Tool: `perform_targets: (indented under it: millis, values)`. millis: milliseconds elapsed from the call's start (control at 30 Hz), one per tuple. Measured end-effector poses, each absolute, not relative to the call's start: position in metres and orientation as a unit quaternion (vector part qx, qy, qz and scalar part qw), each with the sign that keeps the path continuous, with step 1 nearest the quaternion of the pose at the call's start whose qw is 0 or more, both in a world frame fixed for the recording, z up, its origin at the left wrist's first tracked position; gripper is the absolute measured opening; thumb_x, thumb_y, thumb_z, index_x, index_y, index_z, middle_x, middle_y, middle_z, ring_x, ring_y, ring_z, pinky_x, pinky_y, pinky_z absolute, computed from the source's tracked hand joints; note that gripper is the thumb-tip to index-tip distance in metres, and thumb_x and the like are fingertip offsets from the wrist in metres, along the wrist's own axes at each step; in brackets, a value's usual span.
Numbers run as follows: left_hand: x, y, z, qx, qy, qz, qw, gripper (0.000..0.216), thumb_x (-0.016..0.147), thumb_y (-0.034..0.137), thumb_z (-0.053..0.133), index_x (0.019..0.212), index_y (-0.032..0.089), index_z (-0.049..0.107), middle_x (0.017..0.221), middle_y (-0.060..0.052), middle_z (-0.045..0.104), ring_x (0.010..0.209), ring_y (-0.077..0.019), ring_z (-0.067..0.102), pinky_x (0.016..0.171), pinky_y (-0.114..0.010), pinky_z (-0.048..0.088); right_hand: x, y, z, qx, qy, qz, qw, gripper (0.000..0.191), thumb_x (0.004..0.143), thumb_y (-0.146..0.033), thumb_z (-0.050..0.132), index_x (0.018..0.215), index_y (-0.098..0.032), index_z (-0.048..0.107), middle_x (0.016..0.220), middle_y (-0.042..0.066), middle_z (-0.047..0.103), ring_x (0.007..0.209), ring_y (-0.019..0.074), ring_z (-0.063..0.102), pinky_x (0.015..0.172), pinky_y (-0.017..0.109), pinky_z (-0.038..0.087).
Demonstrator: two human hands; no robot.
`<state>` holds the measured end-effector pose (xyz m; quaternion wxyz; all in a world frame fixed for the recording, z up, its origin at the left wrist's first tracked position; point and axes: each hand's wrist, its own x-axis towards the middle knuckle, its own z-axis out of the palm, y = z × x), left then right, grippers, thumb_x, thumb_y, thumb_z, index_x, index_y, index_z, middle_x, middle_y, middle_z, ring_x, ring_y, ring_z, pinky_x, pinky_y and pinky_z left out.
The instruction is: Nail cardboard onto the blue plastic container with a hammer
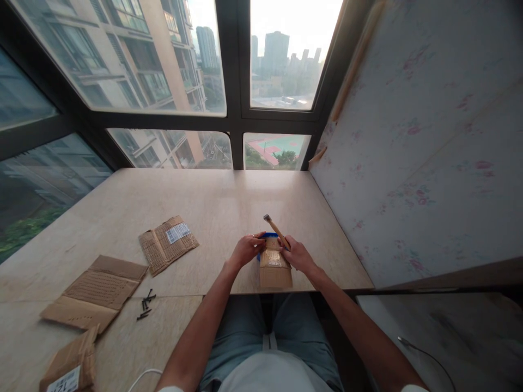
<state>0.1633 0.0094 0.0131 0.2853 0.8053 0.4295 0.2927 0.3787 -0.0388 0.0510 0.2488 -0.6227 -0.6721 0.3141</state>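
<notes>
A folded piece of brown cardboard [275,276] with shiny clear tape lies at the table's front edge, on top of a blue object [269,235] that shows only along its far and left edges. My left hand [247,249] is at the cardboard's far left corner, fingertips pinched together; what they pinch is too small to make out. In my right hand [299,256] is a small hammer [278,233], gripped by its wooden handle. Its metal head points up and away to the left, above the table. The right fingers also touch the cardboard's right side.
Several black screws [145,305] lie on the table [220,201] at left. Around them are a flattened cardboard piece with a label [168,244], an opened cardboard sheet [96,291] and a labelled cardboard package [71,362]. Windows stand behind; a papered wall [420,163] borders the right.
</notes>
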Motion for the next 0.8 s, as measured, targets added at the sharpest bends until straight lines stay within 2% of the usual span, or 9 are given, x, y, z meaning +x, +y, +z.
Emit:
perform_targets:
  millis: [100,167,233,300,400,500,600,800]
  values:
    - [0.163,0.009,0.013,0.801,0.425,0.299,0.298,0.02,0.087,0.028,0.057,0.083,0.027,0.077,0.127,-0.001,0.066,0.104,-0.0218,0.07,0.094,-0.033,0.054,0.377,-0.04,0.055,-0.62,-0.671,0.317,0.254,0.006,0.083,-0.017,0.057,0.088,-0.021,0.056,0.092,0.003,0.071,0.084,0.0178,0.065,0.074,0.027,0.047]
    - [0.162,0.008,0.014,0.794,0.427,0.304,0.309,0.019,0.086,0.03,0.058,0.082,0.027,0.077,0.125,-0.001,0.067,0.104,-0.0223,0.07,0.094,-0.033,0.054,0.377,-0.042,0.061,-0.623,-0.666,0.318,0.261,0.003,0.085,-0.023,0.056,0.085,-0.021,0.055,0.089,0.003,0.071,0.076,0.0168,0.065,0.067,0.026,0.048]
    - [0.162,0.007,0.015,0.787,0.431,0.307,0.318,0.017,0.085,0.031,0.061,0.079,0.027,0.076,0.123,-0.001,0.068,0.103,-0.0224,0.07,0.094,-0.032,0.054,0.377,-0.046,0.071,-0.624,-0.646,0.341,0.278,0.016,0.089,-0.036,0.053,0.085,-0.02,0.053,0.084,0.003,0.07,0.058,0.0134,0.06,0.05,0.023,0.046]
    - [0.162,0.006,0.016,0.784,0.435,0.31,0.317,0.017,0.085,0.031,0.062,0.075,0.028,0.075,0.123,0.0,0.068,0.103,-0.022,0.07,0.096,-0.032,0.053,0.379,-0.053,0.084,-0.608,-0.608,0.403,0.312,0.031,0.092,-0.051,0.045,0.087,-0.021,0.05,0.08,0.003,0.07,0.038,0.0085,0.046,0.034,0.021,0.035]
    - [0.162,0.005,0.014,0.792,0.431,0.312,0.299,0.021,0.088,0.031,0.059,0.073,0.029,0.074,0.126,0.0,0.065,0.106,-0.0215,0.069,0.104,-0.036,0.046,0.386,-0.067,0.103,-0.556,-0.555,0.518,0.338,0.04,0.092,-0.062,0.037,0.089,-0.022,0.044,0.078,0.0,0.069,0.028,0.0048,0.032,0.024,0.019,0.024]
    - [0.163,0.005,0.01,0.805,0.43,0.303,0.275,0.023,0.091,0.032,0.055,0.081,0.03,0.075,0.13,-0.001,0.063,0.111,-0.0217,0.067,0.111,-0.042,0.039,0.392,-0.082,0.112,-0.554,-0.55,0.558,0.281,0.037,0.092,-0.059,0.039,0.089,-0.022,0.044,0.068,-0.004,0.064,0.027,0.0047,0.032,0.023,0.017,0.023]
    - [0.164,0.005,0.007,0.81,0.433,0.293,0.264,0.021,0.091,0.032,0.056,0.088,0.031,0.076,0.127,-0.001,0.065,0.114,-0.0217,0.065,0.113,-0.045,0.036,0.392,-0.093,0.109,-0.587,-0.579,0.52,0.223,0.033,0.094,-0.052,0.039,0.085,-0.022,0.045,0.063,-0.006,0.058,0.027,0.0049,0.035,0.023,0.016,0.023]
    - [0.165,0.003,0.015,0.811,0.439,0.281,0.265,0.02,0.089,0.026,0.058,0.081,0.031,0.075,0.127,0.0,0.065,0.111,-0.0213,0.067,0.115,-0.048,0.032,0.382,-0.099,0.099,-0.608,-0.619,0.461,0.188,0.031,0.096,-0.046,0.038,0.078,-0.022,0.045,0.058,-0.005,0.052,0.032,0.007,0.041,0.028,0.019,0.026]
